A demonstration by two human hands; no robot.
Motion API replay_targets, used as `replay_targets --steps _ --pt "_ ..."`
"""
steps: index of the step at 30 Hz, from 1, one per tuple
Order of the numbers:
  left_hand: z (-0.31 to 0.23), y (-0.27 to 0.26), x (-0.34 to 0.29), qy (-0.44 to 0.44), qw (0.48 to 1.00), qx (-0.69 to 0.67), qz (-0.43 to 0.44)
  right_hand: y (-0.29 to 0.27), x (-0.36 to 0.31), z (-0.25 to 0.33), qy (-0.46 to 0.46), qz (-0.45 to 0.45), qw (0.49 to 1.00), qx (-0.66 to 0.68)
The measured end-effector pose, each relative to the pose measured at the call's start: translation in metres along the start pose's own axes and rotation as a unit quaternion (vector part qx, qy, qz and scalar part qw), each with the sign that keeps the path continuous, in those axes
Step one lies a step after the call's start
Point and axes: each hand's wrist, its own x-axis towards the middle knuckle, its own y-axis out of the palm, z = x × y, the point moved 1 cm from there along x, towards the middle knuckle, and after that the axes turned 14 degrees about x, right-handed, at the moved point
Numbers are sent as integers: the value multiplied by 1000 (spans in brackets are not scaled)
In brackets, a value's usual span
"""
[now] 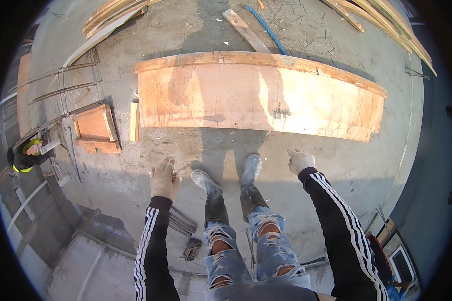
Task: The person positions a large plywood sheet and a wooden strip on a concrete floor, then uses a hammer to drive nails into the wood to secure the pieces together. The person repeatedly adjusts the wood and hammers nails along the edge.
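A long plywood panel point(226, 98) with a timber strip along its far edge lies on the concrete in front of my boots. My left hand point(164, 179), in a pale work glove, hangs above the floor left of my boots with its fingers loosely apart and nothing in them. My right hand point(301, 160), gloved the same way, is held out on the right, nearer the panel's close edge but apart from it. Its fingers are loosely bent and apart, and no object shows in them.
A small wooden frame point(95, 129) and a short timber block point(134, 121) lie left of the panel. Beyond it are a plank point(246, 31) and a blue hose-like length point(267, 30). Timber stacks lie at both far corners. Steel bars point(182, 221) lie by my left boot. Someone in a yellow-trimmed vest point(29, 154) is lower left, past the slab edge.
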Motion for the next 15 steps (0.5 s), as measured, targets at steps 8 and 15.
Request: replay_targets --steps 8,15 --pt "-49 77 -254 -208 916 -186 289 93 -114 -17 52 36 959 275" --pt "-69 70 -332 -234 882 -339 228 92 -185 -53 156 13 892 425"
